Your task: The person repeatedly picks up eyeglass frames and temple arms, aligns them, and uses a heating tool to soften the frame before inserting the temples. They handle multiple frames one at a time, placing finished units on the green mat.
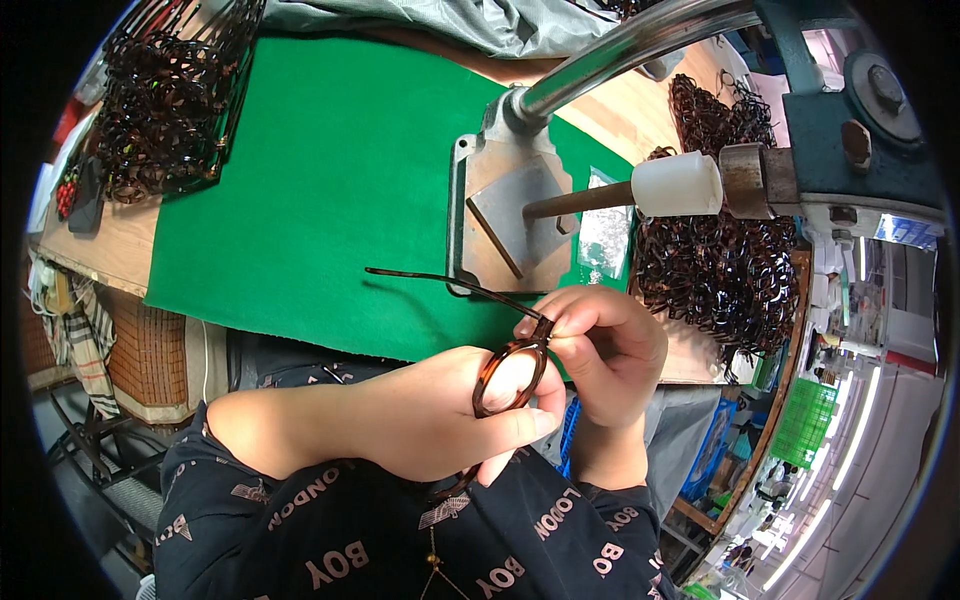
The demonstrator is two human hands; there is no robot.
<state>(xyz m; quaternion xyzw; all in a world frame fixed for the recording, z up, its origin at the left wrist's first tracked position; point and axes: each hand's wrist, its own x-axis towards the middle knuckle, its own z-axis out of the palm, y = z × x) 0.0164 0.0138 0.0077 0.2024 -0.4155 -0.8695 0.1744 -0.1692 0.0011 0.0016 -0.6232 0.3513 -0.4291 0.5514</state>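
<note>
A dark tortoiseshell eyeglass frame point(483, 384) with round rims is held between my hands, just off the table's near edge. My left hand point(470, 410) grips it around the rims, thumb and fingers closed. At the hinge corner, the thumb and forefinger of my right hand point(605, 345) pinch the frame; whether a small part sits between those fingertips is hidden. One temple arm point(430, 276) sticks out to the left over the green mat point(330, 190). The second rim hangs below my left hand, partly covered by it.
Beyond my hands stands a press with a metal base plate point(510, 215), white collar point(678, 184) and slanted steel post point(630, 50). A small clear bag point(605, 235) of tiny pieces lies beside it. Piles of tortoiseshell frames lie at left point(165, 120) and right point(720, 260).
</note>
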